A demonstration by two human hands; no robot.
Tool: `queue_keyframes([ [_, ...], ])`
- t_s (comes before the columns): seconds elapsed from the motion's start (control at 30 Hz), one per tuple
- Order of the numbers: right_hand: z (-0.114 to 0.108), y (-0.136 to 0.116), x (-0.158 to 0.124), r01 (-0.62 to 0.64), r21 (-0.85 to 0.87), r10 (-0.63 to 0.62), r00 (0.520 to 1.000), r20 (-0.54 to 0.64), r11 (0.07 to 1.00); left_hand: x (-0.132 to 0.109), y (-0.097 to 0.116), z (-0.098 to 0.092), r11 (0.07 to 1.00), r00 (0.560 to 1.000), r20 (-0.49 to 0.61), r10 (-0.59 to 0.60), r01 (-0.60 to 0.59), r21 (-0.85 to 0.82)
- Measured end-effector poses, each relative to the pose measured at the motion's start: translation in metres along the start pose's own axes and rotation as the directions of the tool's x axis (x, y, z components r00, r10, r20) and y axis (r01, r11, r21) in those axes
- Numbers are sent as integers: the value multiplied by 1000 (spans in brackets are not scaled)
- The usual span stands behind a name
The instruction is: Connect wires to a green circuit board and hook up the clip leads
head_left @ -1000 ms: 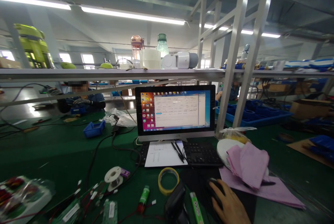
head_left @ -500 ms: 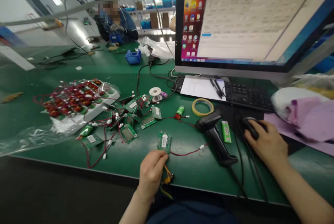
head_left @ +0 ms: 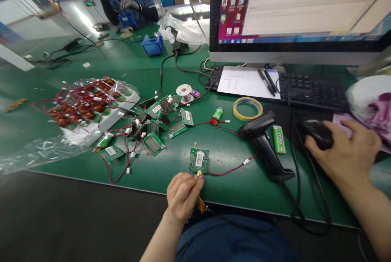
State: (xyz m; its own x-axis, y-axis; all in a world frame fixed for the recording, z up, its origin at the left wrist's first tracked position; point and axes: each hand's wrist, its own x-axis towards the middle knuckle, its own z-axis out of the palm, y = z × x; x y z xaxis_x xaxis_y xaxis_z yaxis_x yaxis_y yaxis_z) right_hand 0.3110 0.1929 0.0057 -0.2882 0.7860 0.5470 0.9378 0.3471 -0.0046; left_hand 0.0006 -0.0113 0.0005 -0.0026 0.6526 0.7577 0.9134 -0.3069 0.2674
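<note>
Where boards lie, green bench.

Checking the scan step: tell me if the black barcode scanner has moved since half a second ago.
No. The scanner lies between the tape roll and green lighter as before; only the camera shifted.

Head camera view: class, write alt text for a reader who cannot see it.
A person's left hand pinches a connector at the edge of a small green circuit board on a green bench, while the right hand rests on a black mouse. A monitor, keyboard and barcode scanner sit nearby.
</note>
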Motion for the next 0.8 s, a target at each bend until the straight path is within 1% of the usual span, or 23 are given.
queue_keyframes([
  [0.07,-19,-25,-1,44,63,-37,994,-104,997,-3,0,0,996,999,-26,31,-29,88],
  [0.1,-30,-42,-3,58,135,-39,990,-136,989,-4,0,-1,992,998,-32,45,-41,115],
  [0.13,-39,-62,-6,50,250,-31,997,-77,967,-5,0,-1,991,998,-31,52,-48,127],
  [0.17,-48,-83,-9,69,388,-29,994,-107,919,-5,0,-1,990,998,-27,55,-51,130],
  [0.2,-54,-105,-12,40,518,-34,999,-21,854,-6,0,-2,990,998,-22,54,-51,134],
  [0.23,-58,-126,-15,1,640,-81,992,96,768,-6,0,-2,989,998,-17,53,-50,138],
  [0.27,-59,-145,-18,-68,740,-122,972,200,669,-7,0,-2,988,998,-10,55,-53,143],
  [0.3,-57,-163,-20,-168,807,-160,938,307,566,-7,0,-2,987,998,-6,62,-61,146],
  [0.33,-54,-178,-22,-271,841,-191,898,396,468,-7,0,-2,986,997,-3,72,-71,148],
  [0.4,-43,-200,-22,-466,831,-236,808,540,304,-7,0,-2,984,995,-14,96,-93,149],
  [0.47,-33,-213,-20,-591,781,-287,727,624,201,-6,0,-2,986,995,-33,91,-86,146],
  [0.5,-30,-216,-19,-626,762,-306,701,644,167,-4,0,-2,988,996,-32,78,-73,136],
  [0.53,-28,-219,-18,-644,752,-316,691,650,141,-3,0,-3,991,998,-20,63,-60,119],
  [0.57,-27,-221,-17,-647,753,-317,693,647,122,-2,0,-3,995,999,-3,47,-47,94],
  [0.6,-27,-222,-17,-639,762,-310,707,635,104,0,1,-4,998,999,18,30,-32,63],
  [0.67,-29,-223,-19,-604,792,-284,747,601,90,1,1,-5,1000,999,53,5,-6,8],
  [0.73,-30,-222,-21,-548,829,-252,792,557,110,0,2,-6,1000,997,71,-10,11,-8],
  [0.8,-30,-222,-24,-481,864,-222,835,504,151,-2,2,-6,1000,997,73,-16,15,7],
])
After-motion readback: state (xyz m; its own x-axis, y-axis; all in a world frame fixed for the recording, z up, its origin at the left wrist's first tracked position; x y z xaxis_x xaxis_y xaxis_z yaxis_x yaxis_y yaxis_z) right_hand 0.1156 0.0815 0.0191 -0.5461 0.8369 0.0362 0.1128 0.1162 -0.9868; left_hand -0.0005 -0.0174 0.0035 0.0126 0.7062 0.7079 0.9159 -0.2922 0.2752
